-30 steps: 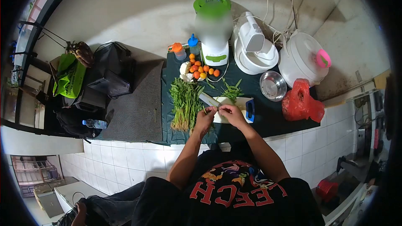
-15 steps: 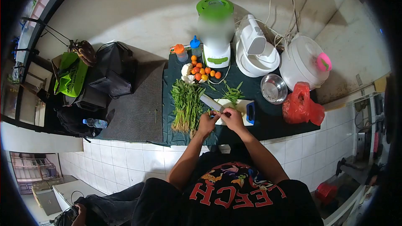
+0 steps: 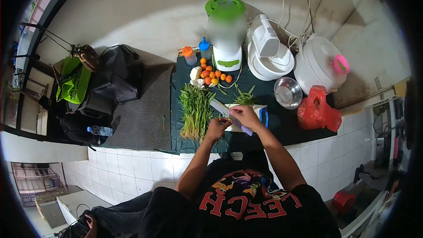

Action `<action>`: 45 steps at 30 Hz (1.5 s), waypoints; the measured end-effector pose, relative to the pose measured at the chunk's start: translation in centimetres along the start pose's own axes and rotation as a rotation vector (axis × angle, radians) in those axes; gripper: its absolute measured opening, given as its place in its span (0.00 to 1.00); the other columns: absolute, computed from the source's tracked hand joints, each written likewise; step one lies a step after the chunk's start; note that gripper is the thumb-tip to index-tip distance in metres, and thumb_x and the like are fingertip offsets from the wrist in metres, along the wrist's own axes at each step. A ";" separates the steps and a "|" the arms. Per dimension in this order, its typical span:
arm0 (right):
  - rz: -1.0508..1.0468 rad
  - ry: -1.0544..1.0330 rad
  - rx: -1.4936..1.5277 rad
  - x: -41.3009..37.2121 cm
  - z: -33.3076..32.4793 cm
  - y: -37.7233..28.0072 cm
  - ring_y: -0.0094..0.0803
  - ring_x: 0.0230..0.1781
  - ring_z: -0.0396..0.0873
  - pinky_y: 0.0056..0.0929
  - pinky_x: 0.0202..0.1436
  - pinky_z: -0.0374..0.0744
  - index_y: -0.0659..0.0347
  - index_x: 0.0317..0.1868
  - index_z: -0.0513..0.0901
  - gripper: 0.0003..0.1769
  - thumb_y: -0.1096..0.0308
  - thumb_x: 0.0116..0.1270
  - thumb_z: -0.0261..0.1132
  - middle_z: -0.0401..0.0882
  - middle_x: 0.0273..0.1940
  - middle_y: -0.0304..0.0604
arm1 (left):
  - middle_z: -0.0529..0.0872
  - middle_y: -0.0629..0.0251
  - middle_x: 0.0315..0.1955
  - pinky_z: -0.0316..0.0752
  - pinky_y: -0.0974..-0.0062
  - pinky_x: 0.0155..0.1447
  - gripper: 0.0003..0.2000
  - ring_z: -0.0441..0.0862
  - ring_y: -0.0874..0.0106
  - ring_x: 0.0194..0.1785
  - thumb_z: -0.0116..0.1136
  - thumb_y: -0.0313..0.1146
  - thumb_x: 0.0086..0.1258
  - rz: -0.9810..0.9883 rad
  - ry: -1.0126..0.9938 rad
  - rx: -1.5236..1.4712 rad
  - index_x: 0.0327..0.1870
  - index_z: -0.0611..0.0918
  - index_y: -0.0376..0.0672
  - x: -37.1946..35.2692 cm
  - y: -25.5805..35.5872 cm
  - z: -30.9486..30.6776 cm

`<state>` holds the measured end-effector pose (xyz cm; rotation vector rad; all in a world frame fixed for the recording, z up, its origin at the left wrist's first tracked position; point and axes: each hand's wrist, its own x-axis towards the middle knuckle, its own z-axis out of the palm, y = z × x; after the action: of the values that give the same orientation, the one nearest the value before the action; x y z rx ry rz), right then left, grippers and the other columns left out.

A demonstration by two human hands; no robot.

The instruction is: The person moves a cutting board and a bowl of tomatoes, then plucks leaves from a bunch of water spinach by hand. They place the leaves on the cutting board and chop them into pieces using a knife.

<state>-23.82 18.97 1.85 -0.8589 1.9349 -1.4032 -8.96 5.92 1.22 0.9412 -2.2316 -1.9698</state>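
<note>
My left hand (image 3: 217,128) is closed in a pinch on a thin green stem, low over the white cutting board (image 3: 228,128) with blue ends. Just to its right, my right hand (image 3: 245,116) has its fingers drawn together; what they hold, if anything, is too small to make out. Under the right hand lies a knife (image 3: 217,104), its purple handle pointing toward me. Beside my left hand spreads a bunch of leafy greens (image 3: 195,110) with pale roots. Picked leaves (image 3: 244,98) are heaped at the board's far side.
Tomatoes (image 3: 214,75) and garlic (image 3: 196,74) lie behind the greens. A blender (image 3: 228,57), a stand mixer (image 3: 269,46), a metal bowl (image 3: 288,93) and a red plastic bag (image 3: 318,111) stand around the board. A person's hand (image 3: 91,222) shows at lower left.
My right hand has moved up and slightly right, away from my left hand, uncovering the knife's purple handle. My left hand has stayed nearly in place.
</note>
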 end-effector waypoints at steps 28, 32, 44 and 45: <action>0.090 -0.196 0.128 -2.9 1.3 2.0 0.24 0.44 0.85 0.27 0.51 0.82 0.67 0.52 0.85 0.10 0.69 0.76 0.67 0.88 0.41 0.39 | 0.88 0.62 0.44 0.81 0.77 0.55 0.12 0.85 0.75 0.48 0.68 0.31 0.75 -0.055 -0.173 -0.547 0.53 0.83 0.34 0.3 -2.6 -0.3; 0.108 -0.197 0.145 -3.3 1.0 1.8 0.22 0.44 0.84 0.26 0.52 0.80 0.67 0.49 0.85 0.10 0.68 0.74 0.69 0.87 0.41 0.38 | 0.89 0.68 0.41 0.83 0.76 0.51 0.08 0.86 0.77 0.43 0.68 0.33 0.75 -0.083 -0.115 -0.501 0.45 0.85 0.39 -0.1 -1.8 -0.4; 0.092 -0.083 0.052 -4.1 1.4 -0.1 0.21 0.40 0.83 0.26 0.48 0.81 0.68 0.49 0.86 0.12 0.67 0.71 0.72 0.88 0.39 0.37 | 0.89 0.71 0.40 0.83 0.76 0.51 0.09 0.87 0.77 0.43 0.65 0.34 0.78 -0.025 -0.061 -0.547 0.51 0.88 0.41 0.2 -2.6 -0.2; 0.077 -0.054 0.056 -4.3 1.6 0.1 0.21 0.40 0.83 0.26 0.47 0.81 0.68 0.49 0.87 0.13 0.67 0.71 0.72 0.88 0.40 0.37 | 0.89 0.71 0.40 0.83 0.76 0.51 0.09 0.87 0.77 0.43 0.65 0.34 0.78 -0.023 -0.063 -0.545 0.51 0.88 0.41 0.0 -2.3 -0.2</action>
<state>-19.99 21.41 1.72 -0.7800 1.8591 -1.3689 -7.91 5.72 -0.81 0.8353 -1.5582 -2.4472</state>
